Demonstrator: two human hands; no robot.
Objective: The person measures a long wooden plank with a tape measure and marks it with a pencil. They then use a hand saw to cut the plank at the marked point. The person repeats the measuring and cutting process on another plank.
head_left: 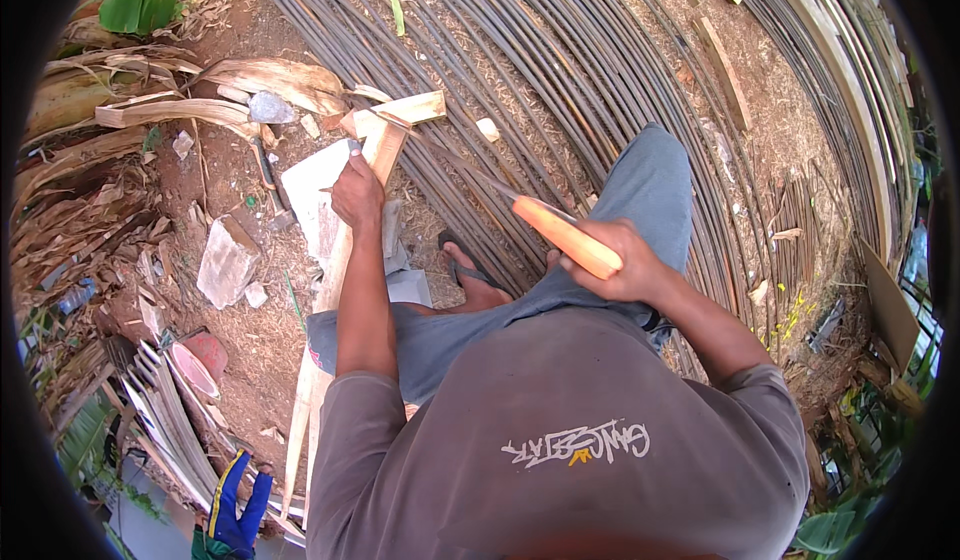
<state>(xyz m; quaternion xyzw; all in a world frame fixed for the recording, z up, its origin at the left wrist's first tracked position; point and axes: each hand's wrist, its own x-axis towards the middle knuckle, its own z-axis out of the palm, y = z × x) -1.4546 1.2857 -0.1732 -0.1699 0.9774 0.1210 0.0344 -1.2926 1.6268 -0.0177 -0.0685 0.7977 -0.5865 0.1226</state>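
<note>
My right hand (632,260) is wrapped round the orange handle (570,238) of a handsaw. Its thin blade (470,168) slants up and left to the far end of a long wooden board (380,152). Blade and wood meet near that end, though how deep any cut runs is too small to tell. My left hand (357,195) grips the board a little below the blade, thumb pointing away from me. A short wood piece (418,108) lies crosswise at the board's far end. From there the board slopes down past my left arm toward the lower left.
Long metal rods (540,50) cover the ground ahead and right. Left of the board lie a hammer-like tool (268,172), a stone block (228,260) and dry leaves (85,190). My sandalled foot (465,265) rests near the rods. Blue trousers (238,500) show at lower left.
</note>
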